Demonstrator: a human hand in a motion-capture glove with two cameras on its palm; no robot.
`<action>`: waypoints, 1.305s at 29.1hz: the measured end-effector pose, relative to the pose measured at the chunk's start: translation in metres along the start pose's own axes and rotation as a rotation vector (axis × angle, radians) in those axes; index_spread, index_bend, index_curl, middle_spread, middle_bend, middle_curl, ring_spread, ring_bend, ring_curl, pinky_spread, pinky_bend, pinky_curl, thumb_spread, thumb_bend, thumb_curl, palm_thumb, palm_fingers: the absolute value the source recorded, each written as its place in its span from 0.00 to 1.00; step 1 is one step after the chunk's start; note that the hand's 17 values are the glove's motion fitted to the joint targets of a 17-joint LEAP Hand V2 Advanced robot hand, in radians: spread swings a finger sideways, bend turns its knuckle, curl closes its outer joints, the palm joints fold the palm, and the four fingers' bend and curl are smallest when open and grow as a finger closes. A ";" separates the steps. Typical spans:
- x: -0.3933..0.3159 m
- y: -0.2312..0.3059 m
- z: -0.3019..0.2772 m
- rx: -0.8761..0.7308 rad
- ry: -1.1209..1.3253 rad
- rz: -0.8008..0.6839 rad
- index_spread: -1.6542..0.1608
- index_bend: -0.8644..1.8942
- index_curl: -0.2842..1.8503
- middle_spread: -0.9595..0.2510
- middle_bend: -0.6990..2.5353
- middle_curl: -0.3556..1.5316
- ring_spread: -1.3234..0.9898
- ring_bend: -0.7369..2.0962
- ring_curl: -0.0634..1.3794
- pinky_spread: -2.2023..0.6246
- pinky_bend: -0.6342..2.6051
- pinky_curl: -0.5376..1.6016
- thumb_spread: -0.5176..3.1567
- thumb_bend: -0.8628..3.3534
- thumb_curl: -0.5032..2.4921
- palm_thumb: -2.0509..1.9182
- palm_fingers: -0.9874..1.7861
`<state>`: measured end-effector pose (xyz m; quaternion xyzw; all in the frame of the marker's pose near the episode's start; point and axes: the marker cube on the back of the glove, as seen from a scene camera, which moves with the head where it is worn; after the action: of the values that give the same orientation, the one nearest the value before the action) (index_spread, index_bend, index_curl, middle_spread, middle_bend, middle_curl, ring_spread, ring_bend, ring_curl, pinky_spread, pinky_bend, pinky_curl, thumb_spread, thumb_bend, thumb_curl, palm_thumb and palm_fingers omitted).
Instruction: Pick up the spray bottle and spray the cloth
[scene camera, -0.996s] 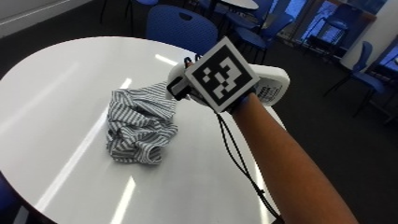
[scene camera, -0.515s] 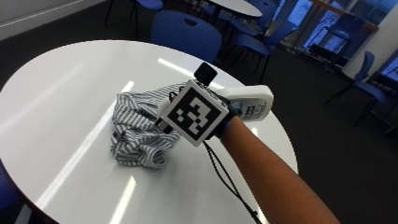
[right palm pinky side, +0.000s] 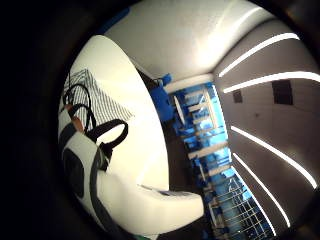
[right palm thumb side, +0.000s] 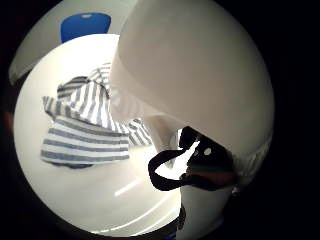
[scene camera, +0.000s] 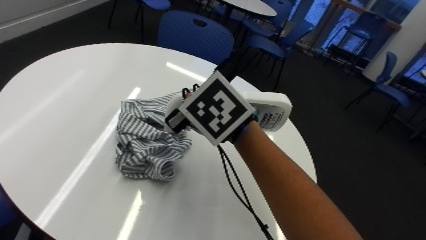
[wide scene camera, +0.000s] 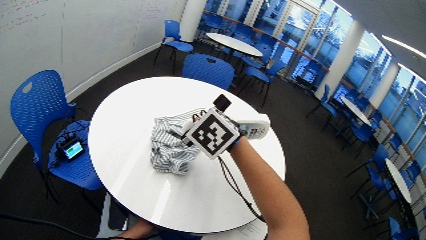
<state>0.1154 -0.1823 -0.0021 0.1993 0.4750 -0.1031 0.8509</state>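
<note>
A crumpled grey-and-white striped cloth (scene camera: 150, 145) lies near the middle of the round white table (scene camera: 60, 100). My gloved right hand (scene camera: 243, 133) holds a white spray bottle (scene camera: 269, 112) in the air just to the right of the cloth, its body lying roughly sideways. The wide outside view shows the same: bottle (wide scene camera: 254, 128) beside the cloth (wide scene camera: 166, 145). The bottle (right palm thumb side: 195, 75) fills much of the thumb side palm view, with the cloth (right palm thumb side: 85, 125) on the table beyond it. My fingers are mostly hidden behind the hand.
A blue chair (scene camera: 196, 30) stands at the table's far edge and another (wide scene camera: 40, 105) at its left. More blue chairs and a second round table (wide scene camera: 233, 44) fill the room behind. The table's right edge (scene camera: 303, 150) runs close under my forearm.
My hand with the bottle has come down and towards the cloth, and it has tilted. The cloth has not moved.
</note>
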 end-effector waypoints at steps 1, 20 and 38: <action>0.003 -0.002 -0.001 0.007 -0.002 0.014 0.75 0.37 0.33 0.60 0.43 0.48 0.47 0.56 0.36 0.66 0.37 0.44 0.44 0.20 0.37 0.71 0.84; 0.017 -0.051 -0.048 0.184 -0.292 0.251 0.75 0.37 0.34 0.60 0.44 0.48 0.47 0.56 0.36 0.66 0.37 0.44 0.44 0.20 0.37 0.71 0.84; 0.036 -0.108 -0.089 0.408 -0.920 0.626 0.75 0.37 0.34 0.60 0.44 0.48 0.47 0.56 0.36 0.66 0.37 0.44 0.44 0.20 0.37 0.71 0.84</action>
<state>0.0268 -0.2397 -0.1001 0.4242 -0.0535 -0.0120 0.9039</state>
